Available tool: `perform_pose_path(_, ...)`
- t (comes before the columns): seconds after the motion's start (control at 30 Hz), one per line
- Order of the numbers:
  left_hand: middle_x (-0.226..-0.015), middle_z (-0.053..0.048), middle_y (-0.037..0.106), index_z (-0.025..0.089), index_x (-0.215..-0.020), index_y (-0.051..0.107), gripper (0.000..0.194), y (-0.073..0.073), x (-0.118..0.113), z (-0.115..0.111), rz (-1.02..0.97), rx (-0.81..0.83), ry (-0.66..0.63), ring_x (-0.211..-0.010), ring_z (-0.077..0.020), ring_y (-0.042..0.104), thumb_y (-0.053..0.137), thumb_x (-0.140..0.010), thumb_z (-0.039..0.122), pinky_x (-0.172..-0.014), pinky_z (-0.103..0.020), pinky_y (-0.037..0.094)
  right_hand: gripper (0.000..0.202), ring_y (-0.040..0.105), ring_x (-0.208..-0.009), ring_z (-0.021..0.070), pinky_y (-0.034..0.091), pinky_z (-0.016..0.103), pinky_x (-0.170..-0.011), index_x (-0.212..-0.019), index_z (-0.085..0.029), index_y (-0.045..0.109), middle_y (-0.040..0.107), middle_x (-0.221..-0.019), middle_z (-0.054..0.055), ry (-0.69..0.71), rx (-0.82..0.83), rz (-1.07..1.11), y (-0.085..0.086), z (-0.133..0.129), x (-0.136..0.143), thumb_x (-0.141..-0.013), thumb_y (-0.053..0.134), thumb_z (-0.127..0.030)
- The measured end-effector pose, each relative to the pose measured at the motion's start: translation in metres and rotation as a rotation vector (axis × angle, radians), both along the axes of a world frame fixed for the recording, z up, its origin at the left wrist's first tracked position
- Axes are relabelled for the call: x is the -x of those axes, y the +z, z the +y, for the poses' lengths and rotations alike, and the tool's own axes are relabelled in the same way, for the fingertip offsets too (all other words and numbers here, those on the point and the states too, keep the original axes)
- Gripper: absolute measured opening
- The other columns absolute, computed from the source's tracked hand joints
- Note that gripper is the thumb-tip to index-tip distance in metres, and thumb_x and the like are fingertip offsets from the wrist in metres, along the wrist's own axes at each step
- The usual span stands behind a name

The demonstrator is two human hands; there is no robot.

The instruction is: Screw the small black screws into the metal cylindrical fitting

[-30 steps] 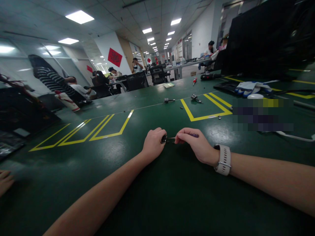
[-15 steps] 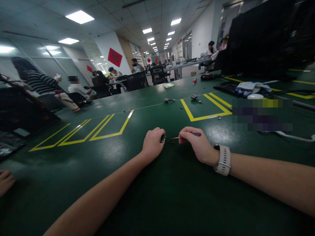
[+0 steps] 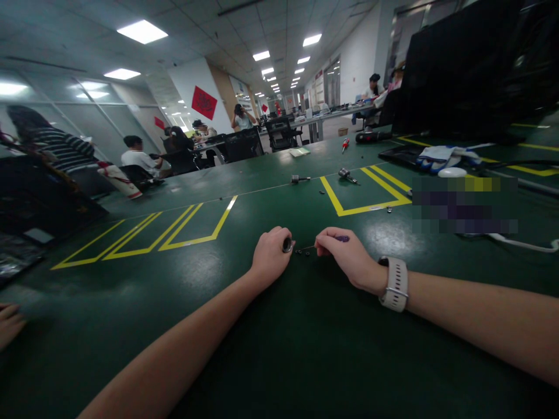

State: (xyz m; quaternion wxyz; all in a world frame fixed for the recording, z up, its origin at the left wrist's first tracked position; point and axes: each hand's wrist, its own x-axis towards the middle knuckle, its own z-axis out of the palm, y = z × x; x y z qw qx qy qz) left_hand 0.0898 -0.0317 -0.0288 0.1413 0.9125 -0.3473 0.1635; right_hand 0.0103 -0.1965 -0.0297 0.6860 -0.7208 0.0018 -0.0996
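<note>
My left hand (image 3: 269, 256) rests on the green table with its fingers wrapped round a round metal part (image 3: 287, 245). The part's dark hollow end faces right, and most of its body is hidden in the fist. In my right hand (image 3: 345, 256) is a slim screwdriver (image 3: 343, 238) with a purple handle, pinched between the fingers. Its thin shaft points left at the metal part; whether the tip touches it I cannot tell. Several small dark pieces (image 3: 307, 254) lie on the table between my hands.
Beyond my hands lie two metal parts with shafts, one left (image 3: 299, 178) and one right (image 3: 348, 176). A red screwdriver (image 3: 345, 144), a black tool (image 3: 373, 137) and gloves (image 3: 448, 157) lie farther off. Another person's hand (image 3: 9, 325) shows at the left edge. Yellow tape (image 3: 340, 210) marks the table.
My right hand and the screwdriver have shifted slightly left, closer to the metal part. My left hand has tilted the part a little. A seated person in stripes at the left has moved.
</note>
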Motion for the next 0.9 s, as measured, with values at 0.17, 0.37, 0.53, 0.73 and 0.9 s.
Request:
perform_pose_path(0.17,-0.075,-0.002,0.057,0.019,-0.075,0.054,0.007,-0.0004,-0.0007,-0.0005,0.012,-0.007,0.016,-0.069,-0.0167,0.052,0.052,-0.081,0.022,-0.062,-0.03,0.039,0.018,0.051,-0.064,0.0157,0.038,0.032,-0.064,-0.063,-0.018,0.06,0.056,-0.063,0.0,-0.032,0.051,-0.002,0.0016,0.0002,-0.0009,-0.078,0.052,-0.026)
perform_pose_path(0.37,-0.074,-0.001,0.057,0.019,-0.074,0.054,0.007,-0.0001,-0.0006,-0.0002,0.036,0.048,0.008,-0.068,-0.0154,0.052,0.056,-0.08,0.022,-0.063,-0.029,0.04,0.019,0.049,-0.063,0.0153,0.037,0.031,-0.062,-0.063,-0.019,0.058,0.053,-0.061,-0.002,-0.08,0.044,-0.024,0.0013,-0.0023,-0.0003,-0.079,0.053,-0.028)
perform_pose_path(0.53,-0.073,-0.001,0.057,0.018,-0.073,0.054,0.008,0.0017,0.0007,-0.0006,0.052,0.068,0.018,-0.068,-0.0152,0.053,0.057,-0.079,0.022,-0.061,-0.028,0.04,0.022,0.043,-0.057,0.0135,0.033,0.03,-0.056,-0.062,-0.019,0.055,0.047,-0.058,-0.004,-0.134,0.001,-0.038,0.0,-0.0007,-0.0009,-0.077,0.059,-0.035)
perform_pose_path(0.73,-0.073,0.0,0.056,0.018,-0.074,0.054,0.01,0.0027,0.0016,-0.0005,0.06,0.1,0.025,-0.068,-0.0147,0.052,0.06,-0.079,0.024,-0.061,-0.028,0.04,0.027,0.043,-0.056,0.0127,0.036,0.03,-0.057,-0.063,-0.02,0.051,0.047,-0.059,-0.003,-0.182,-0.096,-0.035,0.0006,0.0001,-0.0034,-0.08,0.056,-0.041)
perform_pose_path(0.9,-0.073,0.0,0.056,0.018,-0.074,0.053,0.011,-0.0004,-0.0005,0.0009,0.045,0.133,0.012,-0.067,-0.0144,0.052,0.06,-0.079,0.026,-0.061,-0.027,0.039,0.022,0.057,-0.067,0.0168,0.044,0.033,-0.065,-0.075,-0.016,0.06,0.06,-0.068,0.003,-0.113,-0.171,0.021,0.0063,0.0004,-0.0016,-0.078,0.053,-0.037)
